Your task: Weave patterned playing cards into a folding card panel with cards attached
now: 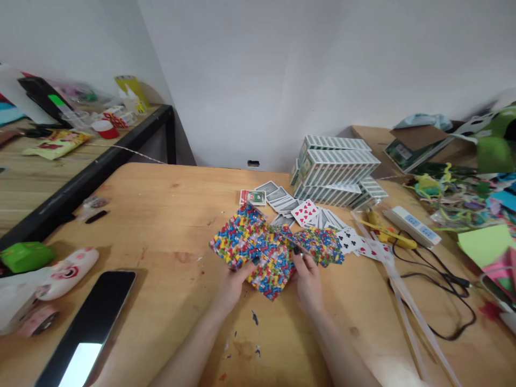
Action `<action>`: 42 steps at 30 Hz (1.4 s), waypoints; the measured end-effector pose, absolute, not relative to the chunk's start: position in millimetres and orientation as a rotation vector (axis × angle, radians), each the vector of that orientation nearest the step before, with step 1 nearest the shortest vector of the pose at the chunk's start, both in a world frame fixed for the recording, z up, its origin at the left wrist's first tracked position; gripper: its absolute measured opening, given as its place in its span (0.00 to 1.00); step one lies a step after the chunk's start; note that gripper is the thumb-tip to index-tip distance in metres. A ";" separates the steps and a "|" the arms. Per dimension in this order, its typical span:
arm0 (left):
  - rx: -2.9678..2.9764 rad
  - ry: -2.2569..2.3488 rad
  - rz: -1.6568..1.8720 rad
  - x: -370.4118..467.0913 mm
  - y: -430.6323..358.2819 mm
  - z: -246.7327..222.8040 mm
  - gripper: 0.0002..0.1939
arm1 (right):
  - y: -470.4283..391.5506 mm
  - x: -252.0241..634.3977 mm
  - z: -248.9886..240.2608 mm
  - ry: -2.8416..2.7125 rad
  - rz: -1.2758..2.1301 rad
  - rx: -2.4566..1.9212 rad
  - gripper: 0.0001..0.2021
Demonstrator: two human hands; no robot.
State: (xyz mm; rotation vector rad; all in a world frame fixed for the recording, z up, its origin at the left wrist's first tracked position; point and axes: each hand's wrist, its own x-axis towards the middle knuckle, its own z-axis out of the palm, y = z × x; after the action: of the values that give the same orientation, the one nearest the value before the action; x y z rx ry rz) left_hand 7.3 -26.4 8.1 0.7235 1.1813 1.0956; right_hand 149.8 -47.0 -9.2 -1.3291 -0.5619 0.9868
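Observation:
A stiff-looking sheet printed all over with small red, blue, yellow and green shapes (252, 244) is held up over the table. My left hand (234, 279) pinches its lower left edge, thumb on top. My right hand (308, 282) is closed at its right side, where a second stretch of the same print (322, 242) extends to the right. Whether the two parts are joined or separate pieces, I cannot tell. Beyond them, face-down playing cards (282, 200) lie fanned out, with a face-up heart card (305, 213) on top. A card box (253, 198) lies just behind the sheet.
Green-striped boxes (338, 166) are stacked at the back. On the right lie a yellow glue gun (389, 234), a power strip (413, 226), black cable and clear glue sticks (403, 290). A phone (92, 322) and a white plush-like item (68, 274) are at left.

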 end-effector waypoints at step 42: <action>0.860 1.598 1.336 -54.3 19.4 -3.2 0.15 | -26.0 179.8 -31.0 -1.466 0.030 -1.880 0.26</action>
State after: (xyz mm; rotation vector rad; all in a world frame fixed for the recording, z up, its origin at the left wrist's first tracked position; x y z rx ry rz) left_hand -54.3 19.4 -3.2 0.8601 1.5975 1.3356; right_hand 179.8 -26.0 -31.0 -1.8802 -1.4659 0.0302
